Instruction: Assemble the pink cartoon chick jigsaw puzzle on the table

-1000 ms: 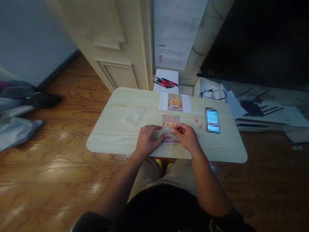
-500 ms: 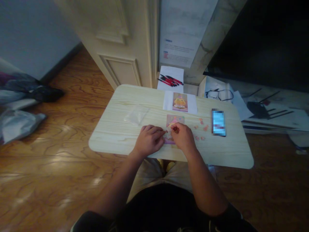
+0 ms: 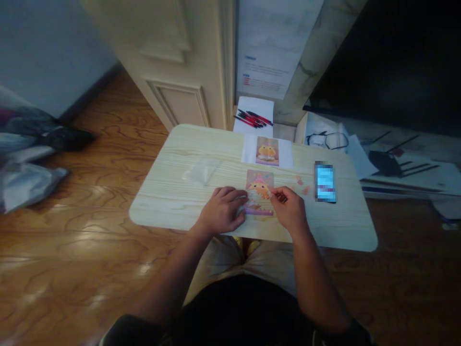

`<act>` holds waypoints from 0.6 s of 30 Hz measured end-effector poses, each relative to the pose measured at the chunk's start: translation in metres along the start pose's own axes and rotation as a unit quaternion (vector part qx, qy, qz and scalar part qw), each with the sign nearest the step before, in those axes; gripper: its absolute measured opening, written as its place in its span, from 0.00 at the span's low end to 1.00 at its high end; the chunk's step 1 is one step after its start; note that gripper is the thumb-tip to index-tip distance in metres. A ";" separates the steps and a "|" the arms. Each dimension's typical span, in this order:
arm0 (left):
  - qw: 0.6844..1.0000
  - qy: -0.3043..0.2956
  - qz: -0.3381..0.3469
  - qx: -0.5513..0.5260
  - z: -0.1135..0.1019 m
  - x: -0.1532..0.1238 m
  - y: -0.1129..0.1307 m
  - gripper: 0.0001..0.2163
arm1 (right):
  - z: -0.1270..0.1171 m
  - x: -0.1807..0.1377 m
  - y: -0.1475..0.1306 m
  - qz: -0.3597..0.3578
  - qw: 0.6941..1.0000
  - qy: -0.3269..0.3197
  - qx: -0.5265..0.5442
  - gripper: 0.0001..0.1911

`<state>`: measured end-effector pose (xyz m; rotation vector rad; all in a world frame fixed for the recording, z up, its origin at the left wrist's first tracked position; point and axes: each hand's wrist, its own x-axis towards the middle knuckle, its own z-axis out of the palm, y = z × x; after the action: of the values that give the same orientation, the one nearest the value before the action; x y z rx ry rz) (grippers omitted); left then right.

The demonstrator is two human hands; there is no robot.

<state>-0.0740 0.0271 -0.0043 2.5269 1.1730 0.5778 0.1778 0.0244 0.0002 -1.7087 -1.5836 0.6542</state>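
Observation:
A small jigsaw puzzle (image 3: 260, 194) lies on the pale wood-grain table, with an orange round-faced figure in a pink hat; its middle-left part looks pale and unfilled. My left hand (image 3: 224, 207) rests at its left side, fingers stretched out with the tips on the edge. At the right edge my right hand (image 3: 288, 204) has thumb and forefinger pinched together; whatever is between them is too small to make out. A few loose orange-pink puzzle pieces (image 3: 299, 180) lie beyond the right hand. A printed picture (image 3: 267, 151) of the same figure lies behind the puzzle on white paper.
A phone (image 3: 325, 181) with a lit screen lies at the right of the table (image 3: 169, 192), a clear plastic bag (image 3: 201, 171) at the left. Red and black pens (image 3: 254, 118) lie on paper beyond the far edge. A white box (image 3: 326, 129) holds dark cables.
My right hand has moved right from over the puzzle's middle to its right edge, uncovering the figure's face. My left hand has stayed at the left side.

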 end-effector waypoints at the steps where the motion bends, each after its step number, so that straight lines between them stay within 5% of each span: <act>1: 1.000 0.000 -0.003 0.001 0.000 0.000 0.000 0.20 | -0.001 -0.001 0.001 0.002 1.000 0.000 0.001 0.09; 18: 1.000 -0.002 0.003 0.001 0.003 -0.002 -0.004 0.25 | -0.008 -0.009 0.006 -0.027 0.999 -0.019 -0.016 0.06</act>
<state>-0.0759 0.0277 -0.0090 2.5323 1.1653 0.5740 0.1863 0.0147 -0.0006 -1.6800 -1.6679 0.6410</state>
